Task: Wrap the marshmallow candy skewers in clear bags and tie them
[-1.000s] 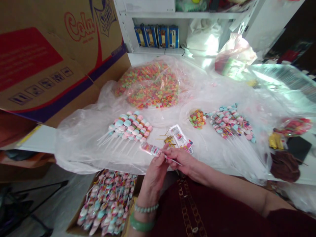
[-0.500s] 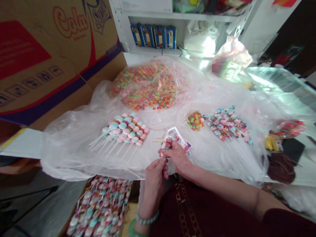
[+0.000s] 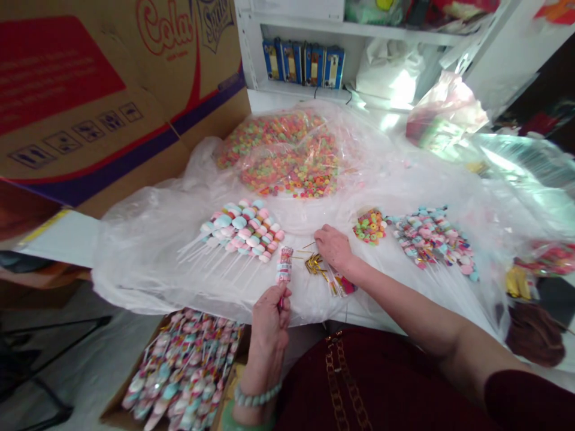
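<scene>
My left hand (image 3: pixel 269 320) is closed on the stick of a wrapped candy skewer (image 3: pixel 284 265) and holds it upright over the table's near edge. My right hand (image 3: pixel 333 247) reaches forward onto the plastic sheet, fingers curled down over a small pile of gold twist ties (image 3: pixel 315 264) next to a stack of printed sleeves (image 3: pixel 342 282). Whether it grips a tie I cannot make out. A row of bare pastel marshmallow skewers (image 3: pixel 242 230) lies left of my hands. Another heap of skewers (image 3: pixel 433 238) lies to the right.
A small pile of ring candies (image 3: pixel 371 226) sits beyond my right hand; a big bag of ring candies (image 3: pixel 285 154) is farther back. A carton of wrapped skewers (image 3: pixel 184 368) stands on the floor. A large cardboard box (image 3: pixel 103 90) leans at left. White shelving (image 3: pixel 341 36) behind.
My right hand let go of the skewer and reached forward to the gold ties. The left hand alone now holds the wrapped skewer upright. The camera shifted slightly.
</scene>
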`<state>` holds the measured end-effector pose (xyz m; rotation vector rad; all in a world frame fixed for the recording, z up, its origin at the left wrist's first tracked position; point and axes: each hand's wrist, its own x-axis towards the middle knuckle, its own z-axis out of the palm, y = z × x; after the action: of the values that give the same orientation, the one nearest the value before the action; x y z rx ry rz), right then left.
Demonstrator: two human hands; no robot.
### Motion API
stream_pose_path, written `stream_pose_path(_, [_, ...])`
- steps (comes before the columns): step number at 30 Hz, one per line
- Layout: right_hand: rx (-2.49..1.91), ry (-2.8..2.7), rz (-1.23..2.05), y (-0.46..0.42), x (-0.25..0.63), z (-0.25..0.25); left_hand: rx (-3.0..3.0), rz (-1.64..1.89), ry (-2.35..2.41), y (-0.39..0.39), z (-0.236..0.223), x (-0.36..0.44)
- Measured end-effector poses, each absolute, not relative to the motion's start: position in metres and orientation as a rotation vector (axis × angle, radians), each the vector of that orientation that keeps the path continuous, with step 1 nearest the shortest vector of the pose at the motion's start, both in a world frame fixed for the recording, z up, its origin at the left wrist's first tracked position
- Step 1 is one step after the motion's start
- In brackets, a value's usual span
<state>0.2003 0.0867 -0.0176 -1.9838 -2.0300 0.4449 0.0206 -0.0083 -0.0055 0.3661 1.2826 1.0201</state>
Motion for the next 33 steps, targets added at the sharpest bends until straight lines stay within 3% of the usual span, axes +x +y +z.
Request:
stream_pose_path(17, [-2.0, -2.102, 0.275, 0.081, 0.197, -0.021, 0.344, 1.002, 1.212, -0.011, -0.01, 0.017])
stream_pose_path(27, [-1.48, -2.309, -0.177, 0.0, 0.149, 0.004, 0.527, 1.008, 1.305, -0.014, 0.0, 0.037])
stream_pose_path(33, [-1.329, -2.377, -0.095, -0.012, 0.148, 0.005, 0.498, 1.041, 1.207, -0.019, -0.002, 0.036])
